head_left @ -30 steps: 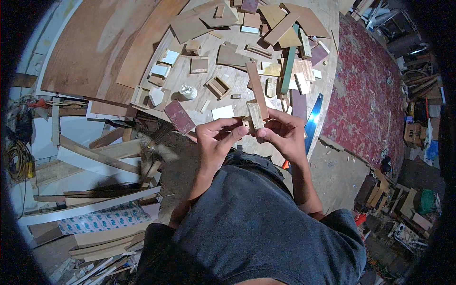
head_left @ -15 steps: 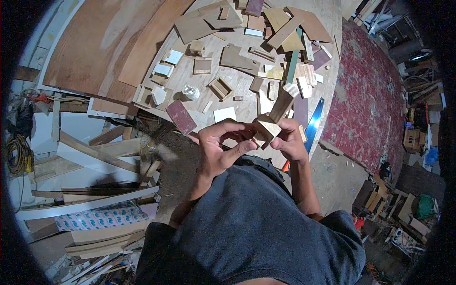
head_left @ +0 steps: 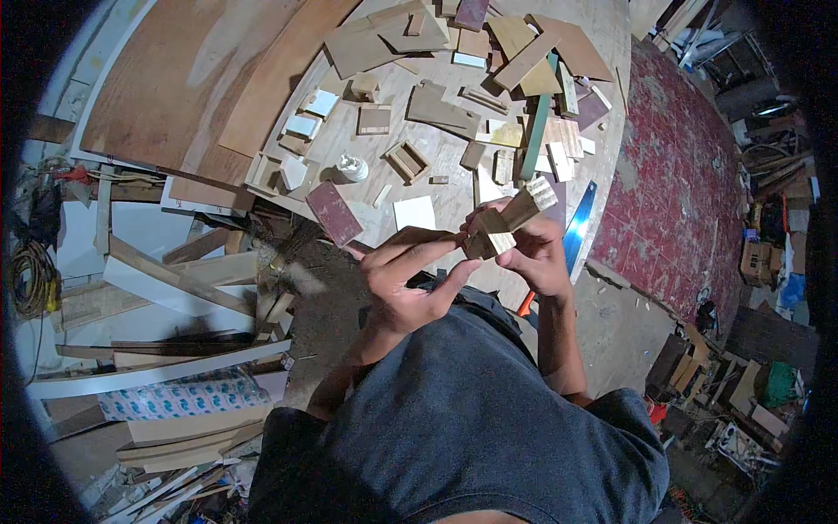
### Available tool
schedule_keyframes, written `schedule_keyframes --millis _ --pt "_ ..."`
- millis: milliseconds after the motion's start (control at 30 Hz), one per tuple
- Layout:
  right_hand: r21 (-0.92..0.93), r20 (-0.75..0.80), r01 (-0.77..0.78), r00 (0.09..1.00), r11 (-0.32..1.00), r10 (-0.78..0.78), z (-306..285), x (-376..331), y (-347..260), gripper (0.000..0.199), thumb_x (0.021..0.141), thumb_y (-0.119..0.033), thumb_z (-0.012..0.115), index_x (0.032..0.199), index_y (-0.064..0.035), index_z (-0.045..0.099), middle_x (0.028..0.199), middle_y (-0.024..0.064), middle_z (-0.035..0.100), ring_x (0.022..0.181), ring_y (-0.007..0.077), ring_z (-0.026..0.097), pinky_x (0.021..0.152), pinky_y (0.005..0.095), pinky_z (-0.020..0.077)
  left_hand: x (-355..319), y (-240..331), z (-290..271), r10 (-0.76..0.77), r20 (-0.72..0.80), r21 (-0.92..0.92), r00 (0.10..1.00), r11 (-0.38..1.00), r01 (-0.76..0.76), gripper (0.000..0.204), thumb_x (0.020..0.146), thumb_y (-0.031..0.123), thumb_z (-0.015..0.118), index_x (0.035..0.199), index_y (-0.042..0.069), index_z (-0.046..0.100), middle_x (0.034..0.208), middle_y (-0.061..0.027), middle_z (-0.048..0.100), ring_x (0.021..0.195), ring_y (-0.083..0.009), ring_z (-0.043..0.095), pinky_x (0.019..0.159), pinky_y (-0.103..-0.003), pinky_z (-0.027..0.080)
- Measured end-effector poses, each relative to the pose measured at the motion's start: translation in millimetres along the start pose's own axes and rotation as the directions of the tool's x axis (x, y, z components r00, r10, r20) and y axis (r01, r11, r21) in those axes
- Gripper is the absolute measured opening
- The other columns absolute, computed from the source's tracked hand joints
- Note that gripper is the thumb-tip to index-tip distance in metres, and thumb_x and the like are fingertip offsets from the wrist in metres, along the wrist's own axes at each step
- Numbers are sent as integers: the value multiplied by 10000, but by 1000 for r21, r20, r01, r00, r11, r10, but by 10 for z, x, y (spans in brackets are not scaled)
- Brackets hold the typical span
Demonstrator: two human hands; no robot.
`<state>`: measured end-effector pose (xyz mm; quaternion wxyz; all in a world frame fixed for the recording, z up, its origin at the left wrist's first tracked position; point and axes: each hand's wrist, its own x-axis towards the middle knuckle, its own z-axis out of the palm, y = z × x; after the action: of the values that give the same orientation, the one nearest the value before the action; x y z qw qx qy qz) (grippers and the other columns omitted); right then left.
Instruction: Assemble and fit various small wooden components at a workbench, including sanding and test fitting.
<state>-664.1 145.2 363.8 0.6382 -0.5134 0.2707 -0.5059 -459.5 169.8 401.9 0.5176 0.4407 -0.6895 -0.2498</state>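
1. While the small wooden block point(head_left: 489, 237) is held up in front of the chest, it is best kept steady by the right hand point(head_left: 534, 253), whose fingers are closed around it and around the short wooden strip point(head_left: 531, 199) that juts up and to the right from it.
2. A thin, flat wood piece point(head_left: 419, 236) is pinched between the thumb and fingers of the left hand point(head_left: 410, 284) – the hand is partly closed, with the index finger stretched out toward the block.
3. The flat piece is best brought edge-on to the block and kept level, so that the two faces meet squarely; whether they already touch cannot be told, as the fingers hide the joint.
4. A firm but light grip is judged wise – small offcuts slip or twist easily.
5. The held pieces lie between the two hands, above the near edge of the round wooden surface point(head_left: 454, 196), which is strewn with offcuts; a blue handsaw point(head_left: 576, 229) lies just beyond the right hand.
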Motion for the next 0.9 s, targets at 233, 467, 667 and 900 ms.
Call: schedule_keyframes --millis 233,467,667,900 --pt "-30 -20 -46 999 999 45 14 -44 1 520 787 -86 784 1275 -10 622 1236 136 601 1103 213 599 870 316 550 -25 38 27 -16 -23 20 1000 1000 17 260 685 56 838 876 -42 693 759 -152 702 677 -221 695 619 -289 526" --pt "-66 -22 -44 999 997 43 16 -50 -21 518 791 -84 779 1281 -19 621 1226 132 605 1101 208 597 853 308 556 -85 11 75 -70 -67 4 995 997 71 239 684 81 855 845 -7 702 805 -107 715 706 -216 694 636 -302 536" --pt "-56 -12 -30 999 998 30 10 -50 -20 510 796 -80 772 1279 -20 623 1196 122 612 1086 203 600 857 313 551 -61 14 93 -49 -67 -15 997 999 48 231 695 77 849 856 -8 708 804 -107 717 721 -216 701 641 -301 538" --pt "-64 -6 -30 1000 998 29 -19 -47 -14 509 800 -76 767 1286 -27 621 1191 119 616 1076 195 603 854 307 545 -63 -7 125 -64 -60 -31 996 998 62 231 706 74 842 878 -11 714 799 -114 717 729 -215 706 643 -301 538"
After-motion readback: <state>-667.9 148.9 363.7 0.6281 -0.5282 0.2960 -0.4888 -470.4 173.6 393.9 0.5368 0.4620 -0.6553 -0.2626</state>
